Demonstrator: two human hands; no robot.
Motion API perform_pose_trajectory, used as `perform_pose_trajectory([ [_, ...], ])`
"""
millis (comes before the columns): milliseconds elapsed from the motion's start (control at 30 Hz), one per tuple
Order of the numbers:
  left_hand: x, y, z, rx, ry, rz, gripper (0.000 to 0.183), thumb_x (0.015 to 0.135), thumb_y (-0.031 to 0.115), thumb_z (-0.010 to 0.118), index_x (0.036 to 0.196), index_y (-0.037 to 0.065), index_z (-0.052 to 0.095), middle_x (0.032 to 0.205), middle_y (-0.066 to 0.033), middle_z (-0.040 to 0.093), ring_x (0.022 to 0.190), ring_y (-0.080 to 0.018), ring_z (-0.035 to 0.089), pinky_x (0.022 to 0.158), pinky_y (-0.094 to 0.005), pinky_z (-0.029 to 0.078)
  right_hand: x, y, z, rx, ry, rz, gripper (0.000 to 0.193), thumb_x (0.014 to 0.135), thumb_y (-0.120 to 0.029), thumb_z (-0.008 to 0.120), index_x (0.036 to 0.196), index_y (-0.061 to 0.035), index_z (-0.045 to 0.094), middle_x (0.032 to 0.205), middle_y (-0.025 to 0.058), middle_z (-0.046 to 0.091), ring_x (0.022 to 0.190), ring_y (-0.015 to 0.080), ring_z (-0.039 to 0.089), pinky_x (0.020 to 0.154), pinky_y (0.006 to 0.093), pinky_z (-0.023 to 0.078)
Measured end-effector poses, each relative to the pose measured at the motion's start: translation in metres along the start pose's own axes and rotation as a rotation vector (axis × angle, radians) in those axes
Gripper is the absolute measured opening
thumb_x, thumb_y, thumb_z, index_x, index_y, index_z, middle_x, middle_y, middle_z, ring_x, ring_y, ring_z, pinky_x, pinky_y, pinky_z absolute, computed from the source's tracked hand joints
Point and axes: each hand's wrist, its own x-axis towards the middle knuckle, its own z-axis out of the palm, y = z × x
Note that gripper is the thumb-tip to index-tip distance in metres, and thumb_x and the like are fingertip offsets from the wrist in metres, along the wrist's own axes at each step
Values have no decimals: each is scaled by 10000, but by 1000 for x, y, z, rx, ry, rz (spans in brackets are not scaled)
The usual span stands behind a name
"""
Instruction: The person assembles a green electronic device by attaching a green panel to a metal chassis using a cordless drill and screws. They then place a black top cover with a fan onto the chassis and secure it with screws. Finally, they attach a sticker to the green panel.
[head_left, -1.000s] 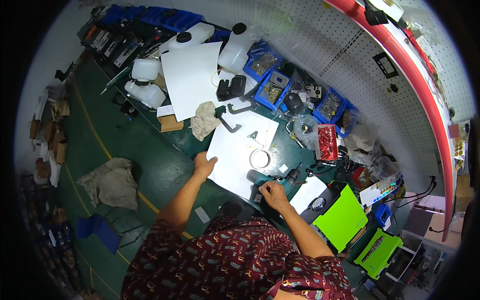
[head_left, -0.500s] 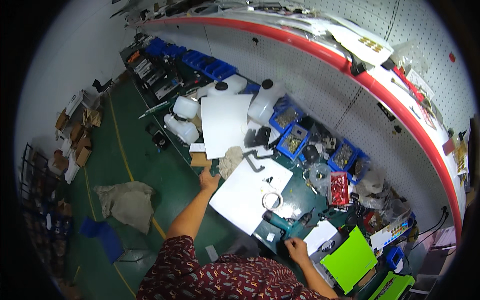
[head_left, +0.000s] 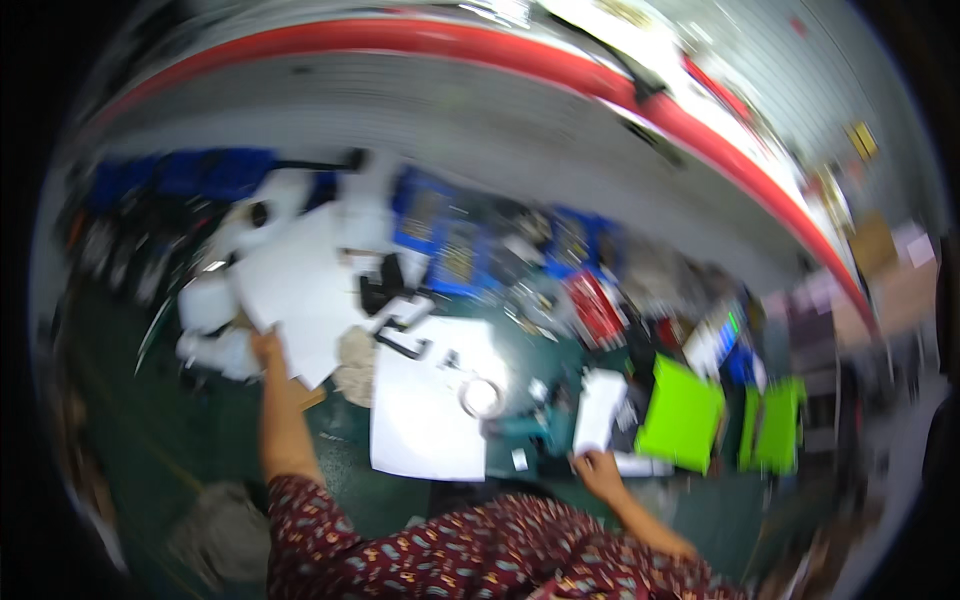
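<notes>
The left hand is near nine o'clock in the view, at the edge of a big white sheet. It is blurry, so one cannot tell how wide its fingers are or if they grip. A jug is just beside it at nine o'clock. The right hand is at five o'clock, fingers curled by the near end of a paper; one cannot tell if they pinch it. From that hand, a drill lies at ten o'clock, a green box at two.
</notes>
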Motion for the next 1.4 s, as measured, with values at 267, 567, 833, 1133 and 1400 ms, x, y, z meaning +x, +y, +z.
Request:
perform_pose_trajectory([
  [267,-227,192,-43,-406,-150,511,317,916,-14,688,1228,-55,641,989,-124,726,788,-142,622,690,-298,517,25,-161,4,537,-62,-15,286,947,-201,762,1128,19,728,1064,88,749,922,184,688,842,317,553],
  [567,-512,323,-126,-443,-1016,1119,452,759,104,818,1180,22,675,1088,-171,673,1023,-365,659,910,-431,548,66,-140,3,1184,261,171,284,990,-126,667,1227,31,664,1134,111,717,985,181,681,899,328,551],
  [833,-554,341,-88,-512,-1092,512,873,875,276,831,1547,-66,390,1516,-268,499,1446,-349,451,1205,-416,343,-44,-14,-128,1268,171,88,396,994,-104,675,1342,65,587,1270,173,691,1115,241,692,1016,396,565],
  [1133,-624,395,-102,-421,-1338,394,409,932,159,762,1287,-7,643,1128,-93,744,975,-148,685,919,-309,541,-78,65,-134,1281,299,29,340,983,-60,674,1284,85,616,1170,155,716,1001,212,695,937,356,572],
  [1400,-533,509,-179,-46,-1322,889,183,1037,87,602,1183,-11,654,985,-14,701,919,-98,639,861,-282,533,-126,70,-147,418,-161,-216,382,874,-329,799,1033,18,776,954,163,780,883,211,743,807,323,574],
])
